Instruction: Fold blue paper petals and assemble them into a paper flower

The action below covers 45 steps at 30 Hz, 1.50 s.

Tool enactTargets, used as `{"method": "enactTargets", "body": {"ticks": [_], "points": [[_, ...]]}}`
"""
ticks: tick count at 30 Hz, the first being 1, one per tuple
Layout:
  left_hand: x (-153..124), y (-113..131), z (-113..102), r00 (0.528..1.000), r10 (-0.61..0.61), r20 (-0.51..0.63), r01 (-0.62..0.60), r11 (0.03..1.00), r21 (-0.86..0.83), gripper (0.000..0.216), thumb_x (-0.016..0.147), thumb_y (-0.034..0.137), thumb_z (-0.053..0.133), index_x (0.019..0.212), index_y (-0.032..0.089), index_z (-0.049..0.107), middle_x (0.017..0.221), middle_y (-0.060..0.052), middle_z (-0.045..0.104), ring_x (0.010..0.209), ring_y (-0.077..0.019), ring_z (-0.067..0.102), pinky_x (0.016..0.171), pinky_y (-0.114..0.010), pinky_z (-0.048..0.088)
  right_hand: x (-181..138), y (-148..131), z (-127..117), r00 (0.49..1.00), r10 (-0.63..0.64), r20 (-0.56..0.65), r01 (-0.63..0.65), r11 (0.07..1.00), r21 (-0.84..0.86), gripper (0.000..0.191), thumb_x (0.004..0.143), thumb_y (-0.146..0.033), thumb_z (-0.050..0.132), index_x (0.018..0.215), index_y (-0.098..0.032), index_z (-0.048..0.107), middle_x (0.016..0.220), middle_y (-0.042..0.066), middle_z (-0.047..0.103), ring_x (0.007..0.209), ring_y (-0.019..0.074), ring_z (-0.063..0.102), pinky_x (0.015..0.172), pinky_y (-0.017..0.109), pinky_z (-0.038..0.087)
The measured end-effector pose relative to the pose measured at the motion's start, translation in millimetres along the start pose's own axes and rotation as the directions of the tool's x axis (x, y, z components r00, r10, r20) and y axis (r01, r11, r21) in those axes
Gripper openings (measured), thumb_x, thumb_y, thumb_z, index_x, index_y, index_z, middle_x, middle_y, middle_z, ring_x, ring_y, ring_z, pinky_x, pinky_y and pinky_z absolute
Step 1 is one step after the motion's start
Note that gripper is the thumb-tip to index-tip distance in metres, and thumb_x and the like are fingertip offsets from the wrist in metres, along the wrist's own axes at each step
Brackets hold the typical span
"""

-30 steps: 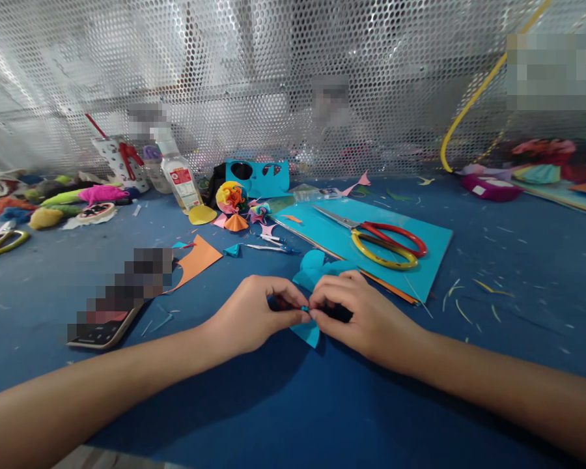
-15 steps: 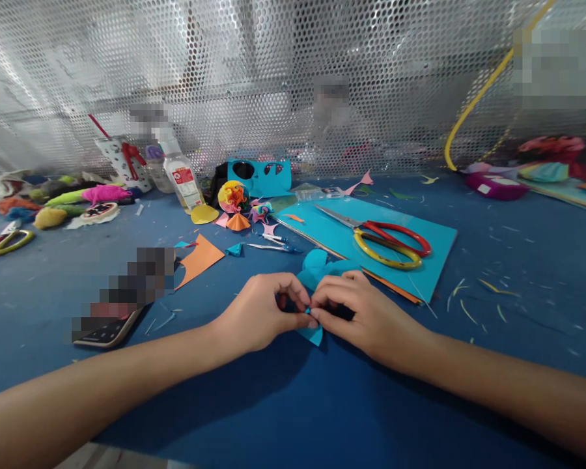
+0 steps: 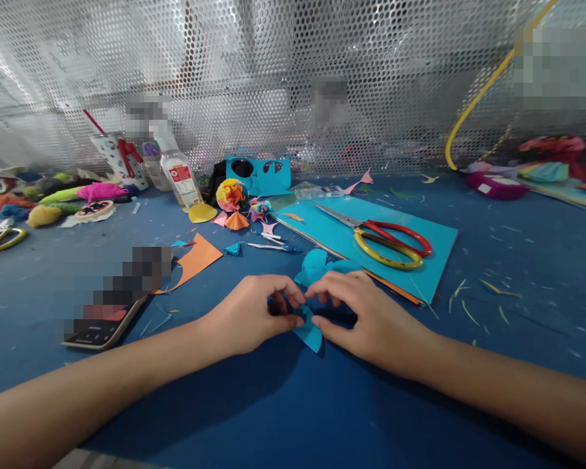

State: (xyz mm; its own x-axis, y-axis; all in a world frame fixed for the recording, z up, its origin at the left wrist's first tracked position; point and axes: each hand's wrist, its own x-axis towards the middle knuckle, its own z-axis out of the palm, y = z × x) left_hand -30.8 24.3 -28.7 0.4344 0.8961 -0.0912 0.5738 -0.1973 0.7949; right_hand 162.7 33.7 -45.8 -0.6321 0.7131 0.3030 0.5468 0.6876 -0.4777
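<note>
Both my hands meet over a small cyan paper cutout (image 3: pixel 308 333) lying on the blue table (image 3: pixel 283 404). My left hand (image 3: pixel 254 312) is curled, thumb and fingers pinching the paper's rolled middle. My right hand (image 3: pixel 366 316) presses its thumb and fingertips against the same piece from the right, with the fingers bent. A rounded lobe of the cutout (image 3: pixel 315 262) sticks out beyond my fingers. Red-and-yellow scissors (image 3: pixel 385 242) lie on a cyan paper sheet (image 3: pixel 420 260) just behind my right hand.
A phone (image 3: pixel 112 306) lies at the left, beside an orange paper piece (image 3: pixel 198 257). Farther back stand a glue bottle (image 3: pixel 180 177), a rolled multicoloured paper flower (image 3: pixel 231 194) and a cut cyan sheet (image 3: pixel 258 174). A perforated metal screen (image 3: pixel 273 78) closes the back. Paper slivers litter the right side.
My right hand's fingers have lifted and spread a little, while the left thumb has slid over the paper's rolled middle. The cutout has shifted slightly.
</note>
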Motion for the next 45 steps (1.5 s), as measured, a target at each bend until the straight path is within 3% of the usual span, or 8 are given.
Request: {"method": "enactTargets", "body": {"ticks": [9,12,16,22,33,38,45], "points": [[-2,6,-7,0.999,-0.021,0.049,0.014,0.990,0.141,0.020,0.068,0.031,0.066,0.083,0.018,0.061,0.073,0.001,0.059,0.061,-0.0106,0.053,0.054,-0.020,0.041,-1,4,0,0.997,-0.067,0.049,0.070,0.996,-0.061,0.014,0.080,-0.021,0.055,0.091,-0.024,0.063,0.087,0.001,0.063,0.080,0.0162,0.056,0.075,0.033,0.032],[-2,7,-9,1.000,0.005,0.013,-0.008,0.980,0.201,0.023,0.071,0.036,0.063,0.085,0.018,0.063,0.079,-0.001,0.061,0.066,-0.0120,0.054,0.057,-0.021,0.041,0,4,0,0.997,-0.053,0.051,0.055,0.998,-0.026,0.014,0.080,-0.023,0.055,0.093,-0.022,0.061,0.087,0.001,0.062,0.081,0.0158,0.055,0.075,0.032,0.033],[-2,6,-6,0.997,0.071,-0.013,-0.064,0.951,0.302,0.019,0.082,0.029,0.050,0.086,0.019,0.066,0.082,-0.002,0.061,0.069,-0.0118,0.054,0.061,-0.022,0.040,-1,5,0,0.998,-0.044,0.052,0.045,0.999,-0.028,0.019,0.082,-0.025,0.053,0.099,-0.023,0.061,0.088,0.002,0.062,0.082,0.0169,0.055,0.074,0.033,0.035],[1,6,-3,0.998,0.055,-0.015,-0.046,0.937,0.346,0.019,0.079,0.029,0.054,0.090,0.020,0.067,0.083,-0.003,0.060,0.065,-0.0121,0.053,0.059,-0.023,0.040,-1,6,1,0.997,-0.062,0.041,0.063,0.998,-0.030,0.020,0.080,-0.024,0.055,0.100,-0.022,0.061,0.090,0.003,0.061,0.083,0.0176,0.055,0.074,0.033,0.036],[4,1,-9,1.000,0.022,-0.004,-0.021,0.979,0.202,0.013,0.072,0.027,0.059,0.080,0.019,0.067,0.076,-0.001,0.060,0.061,-0.0110,0.052,0.054,-0.021,0.041,-2,-1,0,0.984,-0.145,0.107,0.162,0.973,-0.166,0.025,0.084,-0.024,0.048,0.104,-0.024,0.062,0.087,0.006,0.057,0.082,0.0191,0.052,0.072,0.035,0.035],[5,-1,-17,0.989,-0.095,0.111,0.083,0.991,0.105,0.025,0.066,0.034,0.064,0.086,0.017,0.063,0.069,0.000,0.056,0.053,-0.0105,0.052,0.042,-0.018,0.041,-2,-1,-1,0.979,-0.147,0.145,0.173,0.966,-0.192,0.028,0.085,-0.025,0.046,0.109,-0.026,0.060,0.087,0.006,0.055,0.083,0.0198,0.051,0.071,0.034,0.035],[5,2,-18,0.983,-0.145,0.110,0.137,0.987,0.079,0.030,0.064,0.032,0.066,0.090,0.017,0.061,0.057,0.005,0.049,0.042,-0.0077,0.048,0.040,-0.018,0.041,0,-2,-2,0.977,-0.161,0.141,0.192,0.953,-0.236,0.026,0.084,-0.026,0.047,0.105,-0.028,0.063,0.085,0.006,0.055,0.078,0.0182,0.051,0.068,0.032,0.034]]}}
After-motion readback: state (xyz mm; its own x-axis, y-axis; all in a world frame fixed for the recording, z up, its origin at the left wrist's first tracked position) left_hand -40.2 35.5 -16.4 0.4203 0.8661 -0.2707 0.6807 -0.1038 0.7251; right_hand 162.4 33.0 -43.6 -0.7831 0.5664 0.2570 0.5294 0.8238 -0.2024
